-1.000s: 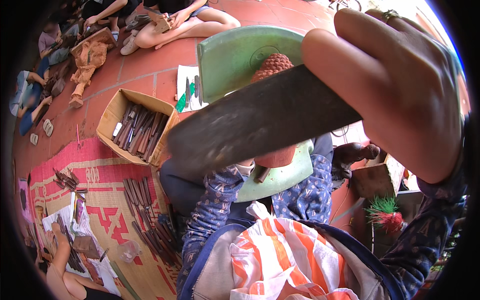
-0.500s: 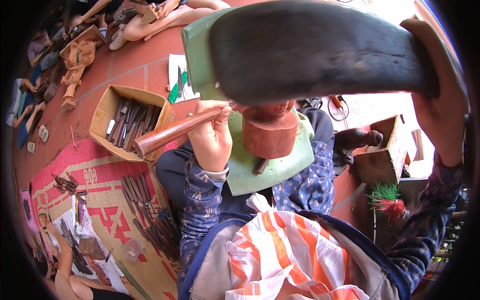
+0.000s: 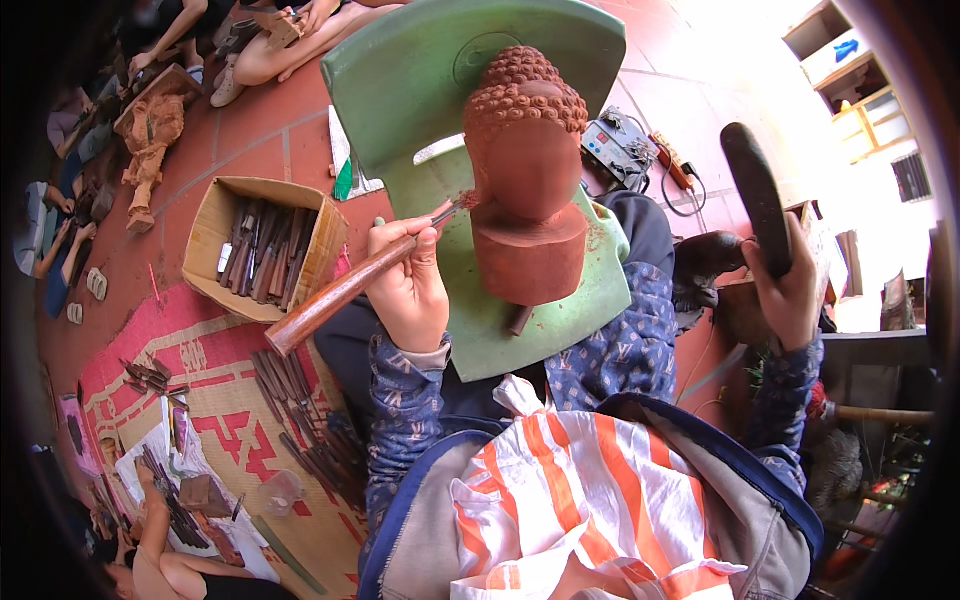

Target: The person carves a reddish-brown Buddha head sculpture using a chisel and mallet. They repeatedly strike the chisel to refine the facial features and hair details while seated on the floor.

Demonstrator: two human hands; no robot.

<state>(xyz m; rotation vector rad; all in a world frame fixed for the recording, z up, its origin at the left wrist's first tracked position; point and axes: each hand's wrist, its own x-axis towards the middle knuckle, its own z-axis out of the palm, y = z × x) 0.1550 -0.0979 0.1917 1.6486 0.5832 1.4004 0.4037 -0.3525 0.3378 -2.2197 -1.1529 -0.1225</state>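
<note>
A reddish-brown carved wooden head [image 3: 525, 190] with curled hair stands upright on a round base, on a green plastic chair [image 3: 400, 110]. My left hand [image 3: 412, 298] is closed around a chisel [image 3: 335, 300] with a long wooden handle. Its metal tip meets the left side of the carved head near the ear, where wood shavings cling. Away to the right, my right hand [image 3: 790, 300] grips a dark, flat wooden mallet [image 3: 757, 195], held upright and apart from the chisel. A short dark wooden piece [image 3: 520, 320] pokes out below the base.
A cardboard box [image 3: 230, 295] full of chisels stands to the left, with more chisels [image 3: 310, 430] on a patterned mat [image 3: 230, 380]. At right are a dark carved piece [image 3: 705, 265] and an electrical box [image 3: 620, 150] with cables. Other people sit at the left, near a carved wooden figure [image 3: 155, 140].
The mallet has swung from above the carved head down and away to the right, uncovering the head. My left hand and the chisel have shifted slightly.
</note>
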